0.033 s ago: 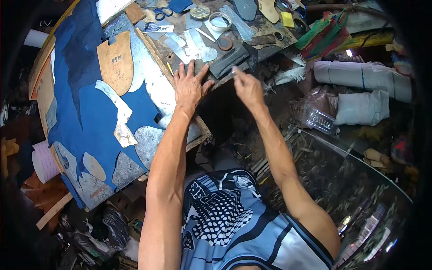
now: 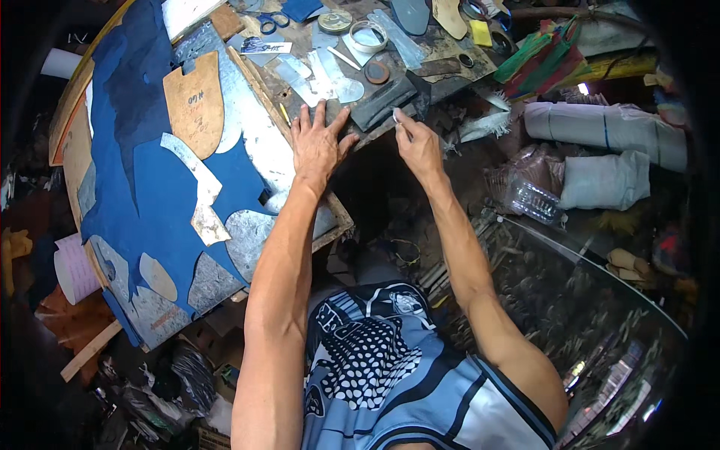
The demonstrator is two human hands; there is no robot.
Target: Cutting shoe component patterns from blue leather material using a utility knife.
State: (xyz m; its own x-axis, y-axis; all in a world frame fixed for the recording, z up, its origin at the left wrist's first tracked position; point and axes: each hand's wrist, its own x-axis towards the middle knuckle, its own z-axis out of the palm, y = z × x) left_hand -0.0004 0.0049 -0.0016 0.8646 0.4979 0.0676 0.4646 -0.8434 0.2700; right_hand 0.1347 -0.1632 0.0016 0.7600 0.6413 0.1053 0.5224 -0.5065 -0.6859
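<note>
My left hand [image 2: 318, 146] lies flat with fingers spread on the wooden bench [image 2: 279, 84], close to its front edge. Just right of its fingertips sits a dark rectangular block [image 2: 384, 102] with a smooth top. My right hand [image 2: 420, 148] is closed beside the block's near right corner, off the bench edge. A small pale tip shows at its fingers and a thin dark piece below them; what it holds is too small to name. A yellow pencil stub [image 2: 284, 114] and clear plastic pieces [image 2: 324, 75] lie beyond my left hand.
Blue leather [image 2: 150, 187] covers the left board, with a tan pattern piece [image 2: 193, 105] on top. Scissors [image 2: 274, 22], a tape roll [image 2: 367, 36] and a round brown disc [image 2: 376, 72] lie farther back. Wrapped rolls [image 2: 607, 124] stand at right.
My right hand has shifted slightly right and toward me, drawing away from the dark block. My left hand stays flat in its place.
</note>
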